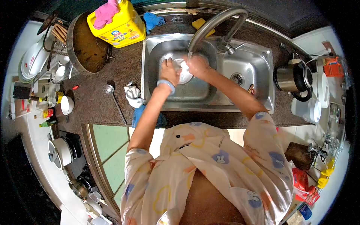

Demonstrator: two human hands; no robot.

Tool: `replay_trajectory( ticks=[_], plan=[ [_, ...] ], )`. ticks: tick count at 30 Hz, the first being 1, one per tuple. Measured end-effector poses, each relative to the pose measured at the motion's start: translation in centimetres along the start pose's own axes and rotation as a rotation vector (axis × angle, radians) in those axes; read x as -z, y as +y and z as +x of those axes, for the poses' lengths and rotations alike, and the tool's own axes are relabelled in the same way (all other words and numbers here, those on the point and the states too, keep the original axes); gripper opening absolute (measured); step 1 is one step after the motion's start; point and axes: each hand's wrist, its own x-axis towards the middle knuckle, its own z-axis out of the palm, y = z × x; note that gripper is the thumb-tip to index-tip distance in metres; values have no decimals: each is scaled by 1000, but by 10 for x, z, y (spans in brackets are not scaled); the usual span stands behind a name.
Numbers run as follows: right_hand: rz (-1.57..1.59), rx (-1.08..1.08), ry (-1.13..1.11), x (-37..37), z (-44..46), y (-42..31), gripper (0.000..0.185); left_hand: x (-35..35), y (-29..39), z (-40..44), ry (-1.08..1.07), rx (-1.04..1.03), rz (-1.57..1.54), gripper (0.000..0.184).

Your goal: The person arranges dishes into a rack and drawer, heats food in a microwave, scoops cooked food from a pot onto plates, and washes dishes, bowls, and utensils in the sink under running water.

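A white bowl (185,74) is held low in the left basin of the steel sink (150,45), below the curved faucet (210,23). My left hand (170,71), with a pale bangle at the wrist, grips the bowl's left side, its fingers bent. On the other side my right hand (197,66) is closed at the bowl's upper right, right under the spout. Its fingers are blurred, and whether it holds anything besides the bowl cannot be made out. Water seems to run from the spout beside it.
A yellow jug (120,32) and a large pan (88,45) stand behind left. A ladle (114,100) and crumpled cloth (133,94) lie left of the sink. To the right stands a kettle (290,78). A yellow sponge (200,25) sits behind the faucet.
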Motion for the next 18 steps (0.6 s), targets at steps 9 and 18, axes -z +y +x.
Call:
replay_trajectory(
  ticks=[9,18],
  plan=[
    [212,-362,-223,-12,-3,24,28,-18,34,-33,-162,-266,431,15],
    [98,104,92,-8,-2,25,30,3,11,-36,-122,-670,291,12]
  ],
)
